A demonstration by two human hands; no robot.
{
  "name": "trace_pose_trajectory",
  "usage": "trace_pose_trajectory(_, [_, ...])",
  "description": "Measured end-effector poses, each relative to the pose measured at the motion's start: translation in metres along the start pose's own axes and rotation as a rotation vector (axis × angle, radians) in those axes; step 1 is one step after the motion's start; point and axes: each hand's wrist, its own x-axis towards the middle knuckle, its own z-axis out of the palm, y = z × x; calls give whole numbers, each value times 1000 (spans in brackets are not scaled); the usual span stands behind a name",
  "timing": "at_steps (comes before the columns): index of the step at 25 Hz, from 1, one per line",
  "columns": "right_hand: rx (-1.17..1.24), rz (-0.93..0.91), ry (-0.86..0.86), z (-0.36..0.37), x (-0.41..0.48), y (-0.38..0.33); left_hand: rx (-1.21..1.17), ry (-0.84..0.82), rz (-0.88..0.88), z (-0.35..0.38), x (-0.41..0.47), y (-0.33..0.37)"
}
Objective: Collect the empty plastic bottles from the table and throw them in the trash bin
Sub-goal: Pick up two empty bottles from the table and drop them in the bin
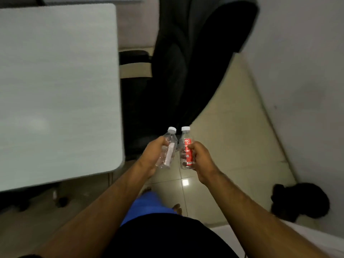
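I hold one small clear plastic bottle in each hand, both with white caps pointing away from me, above the tiled floor. My left hand [151,155] grips the bottle with the pale pinkish label [168,146]. My right hand [200,157] grips the bottle with the red label [187,146]. The two bottles are side by side, almost touching. The white table [55,90] lies to my left and no bottle shows on it. No trash bin is clearly recognisable in view.
A black office chair [186,62] stands just beyond the bottles, right of the table. A dark rounded object [299,202] sits on the floor by the wall at the right. Beige floor tiles run between chair and wall.
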Motion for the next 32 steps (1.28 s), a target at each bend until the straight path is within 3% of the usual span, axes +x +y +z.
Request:
trace_pose_trajectory(6, [363,-11,330,-148,-12,-1,202,-282,-81,170,46,-19])
trace_pose_trajectory(12, [500,-32,644,-274,15,-34,403,-467,-88,329,124,-6])
trace_pose_trajectory(19, [752,-30,962,-430,29,-63,712,-687,-320,540,193,6])
trace_pose_trajectory(26, [1147,-86,1167,-578,18,-31,1121,-1058,-372,744,193,-68])
trace_pose_trajectory(32, [1401,-115,1331,-669,8,10,1411,-1282,-291,868,192,-150])
